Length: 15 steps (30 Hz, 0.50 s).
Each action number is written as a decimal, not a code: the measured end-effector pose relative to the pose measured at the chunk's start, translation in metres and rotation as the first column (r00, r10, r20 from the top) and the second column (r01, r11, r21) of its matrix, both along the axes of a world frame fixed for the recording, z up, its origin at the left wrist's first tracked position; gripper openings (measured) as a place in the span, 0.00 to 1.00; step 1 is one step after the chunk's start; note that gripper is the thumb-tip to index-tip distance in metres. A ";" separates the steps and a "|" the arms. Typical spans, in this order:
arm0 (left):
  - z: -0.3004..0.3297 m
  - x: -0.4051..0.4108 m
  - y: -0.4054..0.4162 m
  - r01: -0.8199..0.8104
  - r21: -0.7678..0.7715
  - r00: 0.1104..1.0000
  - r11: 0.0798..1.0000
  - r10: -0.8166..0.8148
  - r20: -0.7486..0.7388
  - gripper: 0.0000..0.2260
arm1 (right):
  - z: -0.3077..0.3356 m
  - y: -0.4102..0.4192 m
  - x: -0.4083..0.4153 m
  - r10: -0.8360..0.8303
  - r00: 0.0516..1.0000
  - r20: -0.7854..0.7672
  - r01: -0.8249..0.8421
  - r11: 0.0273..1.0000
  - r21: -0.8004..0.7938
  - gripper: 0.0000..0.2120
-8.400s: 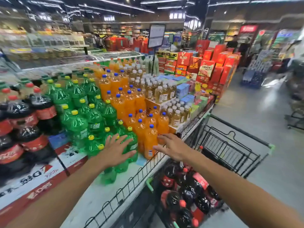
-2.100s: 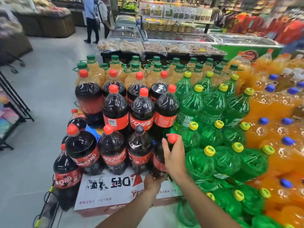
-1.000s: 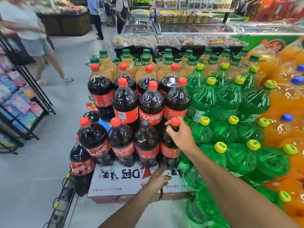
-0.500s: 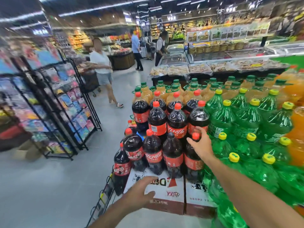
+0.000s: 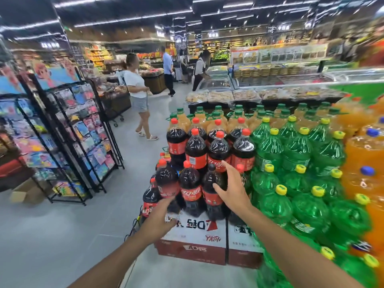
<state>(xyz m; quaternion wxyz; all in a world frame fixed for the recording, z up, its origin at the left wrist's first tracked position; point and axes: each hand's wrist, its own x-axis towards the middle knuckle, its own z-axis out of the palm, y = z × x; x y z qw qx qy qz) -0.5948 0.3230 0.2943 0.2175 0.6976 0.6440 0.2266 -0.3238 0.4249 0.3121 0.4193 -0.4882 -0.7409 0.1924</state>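
Cola bottles beside green bottles

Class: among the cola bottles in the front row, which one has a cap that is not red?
The cola bottle just left of the right hand: its cap is dark, while the neighbouring bottles have red caps.

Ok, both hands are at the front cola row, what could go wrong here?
The front cola bottles stand close together on cartons; a nudge from the open right hand could knock one into its neighbours. The left hand holds nothing, so a tipping bottle would go unsupported.
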 end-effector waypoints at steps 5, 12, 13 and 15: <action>0.009 -0.017 0.039 -0.185 0.089 0.976 0.979 0.172 0.137 0.40 | -0.015 0.002 -0.026 -0.019 0.999 0.035 0.024 0.986 -0.167 0.46; 0.006 -0.049 0.102 -0.295 0.010 0.914 0.955 0.279 0.294 0.43 | -0.026 0.040 -0.063 -0.199 0.980 0.018 0.197 0.950 -0.241 0.46; 0.001 -0.053 0.111 -0.297 -0.011 0.910 0.955 0.287 0.300 0.44 | -0.027 0.045 -0.068 -0.231 0.973 0.003 0.224 0.941 -0.255 0.45; -0.007 -0.059 0.128 -0.305 -0.042 0.911 0.951 0.304 0.279 0.50 | -0.034 0.056 -0.076 -0.297 0.955 -0.009 0.285 0.924 -0.254 0.41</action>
